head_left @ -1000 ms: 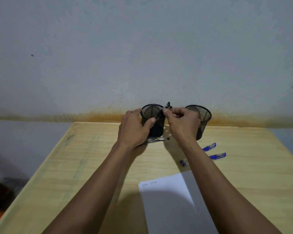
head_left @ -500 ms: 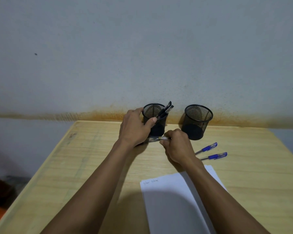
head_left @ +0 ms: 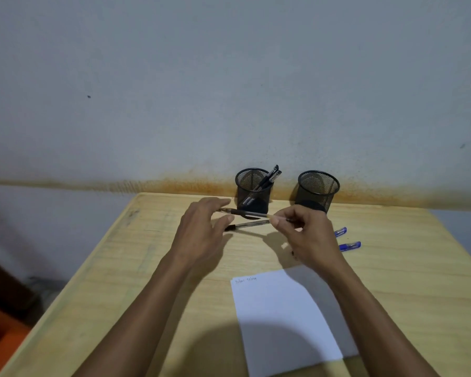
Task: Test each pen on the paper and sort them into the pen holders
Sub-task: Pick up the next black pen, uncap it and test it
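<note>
Pens: one clear pen (head_left: 252,213) is pinched at its end by the right hand (head_left: 307,235), the open left hand (head_left: 201,235) at its tip, and a loose pull risks knocking the second pen (head_left: 246,225) just beneath.

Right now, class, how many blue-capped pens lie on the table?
2: one blue-capped pen just past the right hand, another nearer, to its right. The hand hides their barrels; more could be hidden.

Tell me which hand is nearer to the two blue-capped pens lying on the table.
Right. The right hand hovers just left of the blue-capped pens, pinching a clear pen. The left hand is farther left, beyond the right hand, fingers spread at that pen's other end.
</note>
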Tool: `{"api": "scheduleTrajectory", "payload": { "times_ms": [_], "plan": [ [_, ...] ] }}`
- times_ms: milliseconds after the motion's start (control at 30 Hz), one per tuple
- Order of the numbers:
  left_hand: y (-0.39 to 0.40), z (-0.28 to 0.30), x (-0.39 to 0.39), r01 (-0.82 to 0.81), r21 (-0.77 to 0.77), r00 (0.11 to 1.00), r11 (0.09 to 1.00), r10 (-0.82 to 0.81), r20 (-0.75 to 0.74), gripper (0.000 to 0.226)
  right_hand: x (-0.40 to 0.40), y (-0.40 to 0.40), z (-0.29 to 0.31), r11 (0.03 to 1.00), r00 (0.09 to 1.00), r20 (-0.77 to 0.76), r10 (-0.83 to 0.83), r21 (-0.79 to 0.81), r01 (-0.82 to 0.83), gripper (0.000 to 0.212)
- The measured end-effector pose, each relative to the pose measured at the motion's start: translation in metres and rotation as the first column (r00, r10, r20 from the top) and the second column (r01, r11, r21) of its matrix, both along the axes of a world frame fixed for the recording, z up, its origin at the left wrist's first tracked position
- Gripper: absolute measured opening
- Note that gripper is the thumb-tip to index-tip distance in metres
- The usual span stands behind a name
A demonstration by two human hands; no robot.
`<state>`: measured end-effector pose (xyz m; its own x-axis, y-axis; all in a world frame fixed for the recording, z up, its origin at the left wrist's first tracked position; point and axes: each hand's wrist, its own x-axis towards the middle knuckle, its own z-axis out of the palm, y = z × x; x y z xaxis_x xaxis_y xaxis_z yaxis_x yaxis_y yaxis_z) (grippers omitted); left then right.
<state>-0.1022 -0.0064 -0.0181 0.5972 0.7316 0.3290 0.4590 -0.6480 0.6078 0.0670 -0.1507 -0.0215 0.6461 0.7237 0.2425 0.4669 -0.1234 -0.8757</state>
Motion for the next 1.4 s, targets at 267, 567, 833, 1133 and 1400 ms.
{"api": "scheduleTrajectory", "payload": {
  "times_ms": [267,567,833,1133,1400],
  "plan": [
    [-0.076,0.011,-0.033,0.099,-0.016,0.982,0.995,-0.095,0.165,0.009,-0.042,-0.058,0.033,0.944,0.889,-0.443,0.117,0.327,0.039,0.002],
    [-0.141,0.005,-0.048,0.113,-0.058,0.962,0.992,-0.094,0.258,0.009,-0.087,-0.085,0.014,0.974,0.885,-0.454,0.101,0.228,0.006,0.015],
    [-0.124,-0.008,-0.107,-0.17,-0.092,0.959,0.981,0.186,0.214,0.009,-0.009,-0.121,0.041,0.843,0.721,-0.691,-0.061,0.351,0.407,0.014],
    [-0.074,-0.037,-0.063,-0.197,-0.12,0.98,0.973,0.196,-0.024,0.013,-0.047,-0.116,-0.003,0.94,0.765,-0.641,-0.055,0.226,0.256,0.015],
    [-0.028,-0.051,-0.031,-0.176,0.046,0.96,0.983,0.181,-0.212,0.019,-0.065,-0.109,-0.005,0.96,0.777,-0.626,-0.072,0.168,0.225,0.017]
  ]
}}
